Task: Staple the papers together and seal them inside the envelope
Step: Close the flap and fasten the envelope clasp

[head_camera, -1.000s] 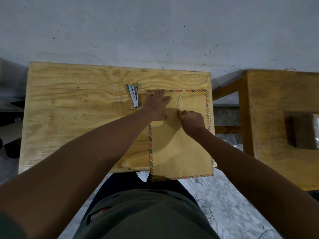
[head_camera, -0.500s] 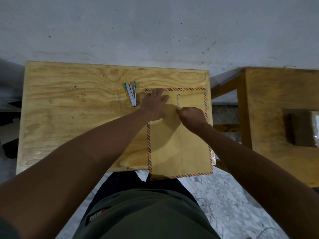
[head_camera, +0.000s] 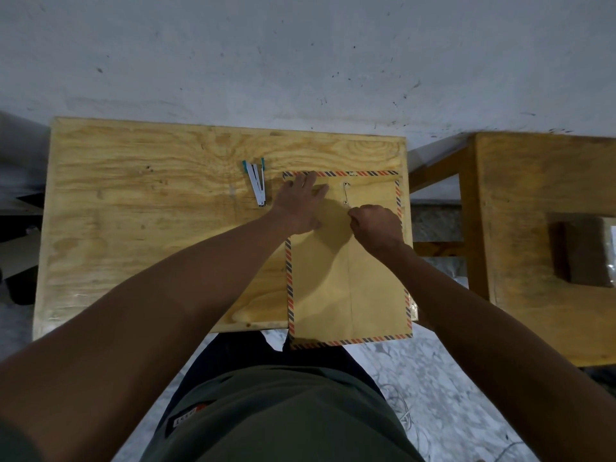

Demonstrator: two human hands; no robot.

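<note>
While your left hand (head_camera: 301,205) lies flat, fingers straight, pressing down the flap end of the envelope (head_camera: 346,261), you're in the sealing step. The envelope sits on the right side of the plywood table (head_camera: 150,211), near end hanging over the edge. No loose papers in sight, so they're probably already inside. Your right hand (head_camera: 376,228) is curled tight just below the lower button (head_camera: 346,202), apparently pinching the closure string (head_camera: 346,193); the string is too thin to confirm the grip. It runs between the two buttons. Next move: keep the flap pinned and wind the string round the buttons under tension, then tuck the end. The stapler (head_camera: 256,183) lies open, left of the envelope, untouched.
</note>
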